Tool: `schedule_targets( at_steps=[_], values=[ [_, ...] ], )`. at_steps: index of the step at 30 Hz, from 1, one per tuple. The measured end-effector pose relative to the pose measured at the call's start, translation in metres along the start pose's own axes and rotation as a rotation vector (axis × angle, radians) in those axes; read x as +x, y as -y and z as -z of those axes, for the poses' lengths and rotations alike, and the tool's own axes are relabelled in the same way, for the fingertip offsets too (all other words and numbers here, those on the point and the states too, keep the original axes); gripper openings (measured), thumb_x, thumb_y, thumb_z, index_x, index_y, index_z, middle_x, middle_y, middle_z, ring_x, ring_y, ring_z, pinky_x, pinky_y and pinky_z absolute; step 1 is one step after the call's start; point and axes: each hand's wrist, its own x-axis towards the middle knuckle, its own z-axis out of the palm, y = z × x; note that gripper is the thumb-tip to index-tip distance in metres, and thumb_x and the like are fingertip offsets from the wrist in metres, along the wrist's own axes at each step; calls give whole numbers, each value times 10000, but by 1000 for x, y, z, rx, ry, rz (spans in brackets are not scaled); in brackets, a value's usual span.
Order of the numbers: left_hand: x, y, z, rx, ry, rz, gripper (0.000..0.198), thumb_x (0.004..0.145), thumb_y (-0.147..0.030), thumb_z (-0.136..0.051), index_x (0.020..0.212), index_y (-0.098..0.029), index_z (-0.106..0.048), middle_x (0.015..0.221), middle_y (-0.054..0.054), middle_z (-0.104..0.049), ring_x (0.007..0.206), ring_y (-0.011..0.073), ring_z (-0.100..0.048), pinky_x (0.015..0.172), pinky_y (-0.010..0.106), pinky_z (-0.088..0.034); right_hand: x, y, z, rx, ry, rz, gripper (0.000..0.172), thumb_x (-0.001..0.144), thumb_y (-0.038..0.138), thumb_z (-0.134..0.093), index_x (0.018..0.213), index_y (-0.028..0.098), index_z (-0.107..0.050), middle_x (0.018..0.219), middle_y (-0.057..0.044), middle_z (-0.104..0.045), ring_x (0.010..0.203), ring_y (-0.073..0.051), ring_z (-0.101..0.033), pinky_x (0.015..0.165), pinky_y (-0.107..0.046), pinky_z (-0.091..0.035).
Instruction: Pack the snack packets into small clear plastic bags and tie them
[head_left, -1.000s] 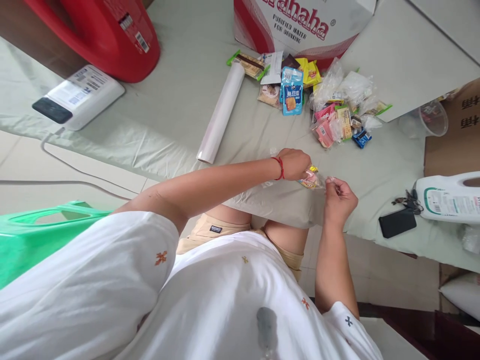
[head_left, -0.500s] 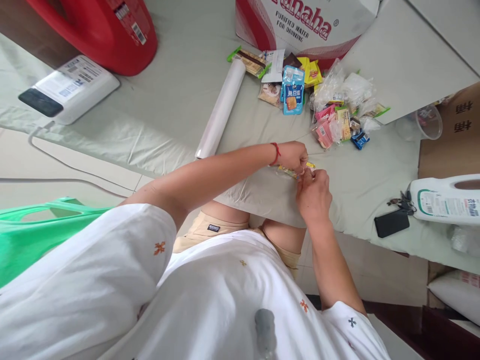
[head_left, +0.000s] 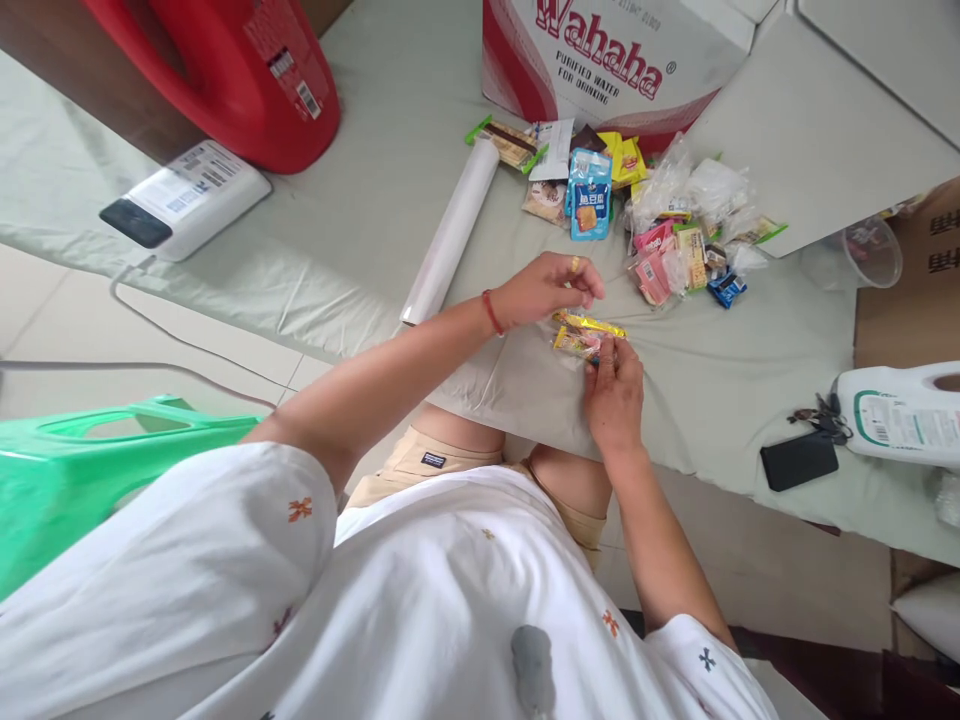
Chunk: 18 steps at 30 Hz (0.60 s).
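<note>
Small yellow snack packets [head_left: 581,322] in clear wrap lie on the cloth near the table's front edge. My right hand [head_left: 616,390] grips their right end, thumb and fingertips pressed on the wrap. Just above them, my left hand [head_left: 551,284] is off the packets with its fingers loosely curled and apart. Nothing shows in it. A red string bracelet [head_left: 493,312] is on that wrist. Beyond my hands lies a heap of wrapped snacks [head_left: 652,265], and a blue snack pouch [head_left: 589,195] rests among others to its left.
A white plastic-film roll [head_left: 454,230] lies left of the snacks, before a water carton [head_left: 600,60]. Farther left are a white label printer [head_left: 187,200] and a red jug [head_left: 292,90]. At right are a black phone [head_left: 799,460], keys and a white bottle [head_left: 900,415].
My left hand has let go of the packets and moved up and left, its fingers opening. My right hand has shifted slightly down, still holding them. The whole view has shifted a little.
</note>
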Motion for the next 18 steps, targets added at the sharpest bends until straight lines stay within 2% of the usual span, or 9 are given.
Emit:
schedule_targets(
  at_steps=[3,5,7,9,11,13,15,17,18],
  values=[
    [-30,3,6,232,10,-236,543,846,-616,-748,1171,-181,-714,1265,172,-709,1201,293,-657,1067,438,-500,-1,-1,-2,1,5,-18,577,1067,247,-381,1632,135,-415,1509,-250,-511,1304,-336,-517,1062,-531,-484],
    [-46,10,1,413,79,-322,665,781,-693,-785,1233,-209,-714,1406,191,-651,1378,364,-561,1203,522,-385,0,-1,-2,-5,12,-30,566,1067,256,-390,1618,136,-434,1496,-243,-524,1291,-336,-523,1052,-522,-485],
    [-55,19,-7,527,115,-324,546,848,-684,-725,1152,-231,-741,1417,174,-661,1462,372,-495,1256,545,-304,1,-1,-2,-5,17,-30,569,1059,248,-402,1613,126,-439,1478,-250,-531,1285,-339,-522,1044,-521,-484],
    [-58,25,-14,539,84,-292,406,977,-611,-587,1002,-236,-739,1271,149,-736,1438,323,-529,1234,502,-342,1,-2,-1,-2,18,-18,593,1044,232,-414,1627,127,-419,1465,-255,-531,1278,-339,-522,1035,-529,-484],
    [-56,25,-16,483,-12,-247,421,1045,-566,-477,931,-230,-702,1098,131,-765,1280,271,-634,1129,428,-445,1,-3,-1,0,16,8,618,1040,243,-428,1650,154,-391,1466,-248,-523,1274,-336,-522,1026,-534,-486],
    [-51,22,-11,444,-165,-154,459,1062,-585,-429,937,-216,-673,981,113,-748,1031,233,-688,980,372,-508,1,-5,1,-12,21,37,622,1044,282,-452,1659,208,-392,1471,-233,-511,1262,-333,-529,1010,-534,-491],
    [-47,17,-3,460,-335,-49,502,1072,-603,-380,967,-202,-663,931,103,-719,866,207,-657,885,352,-513,1,-6,2,-34,34,58,609,1042,316,-481,1646,257,-429,1455,-220,-506,1256,-335,-532,990,-531,-498],
    [-45,14,5,510,-387,-54,519,1050,-638,-413,1026,-193,-679,990,120,-708,912,224,-649,915,371,-506,2,-7,2,-48,40,64,593,1035,322,-500,1626,283,-470,1425,-213,-509,1252,-340,-533,973,-527,-502],
    [-46,14,7,543,-343,-110,520,1013,-666,-485,1070,-193,-691,1067,136,-706,1002,249,-651,977,398,-494,2,-7,2,-48,37,62,588,1032,317,-503,1619,287,-484,1414,-212,-510,1246,-341,-534,970,-528,-502]
  ],
)
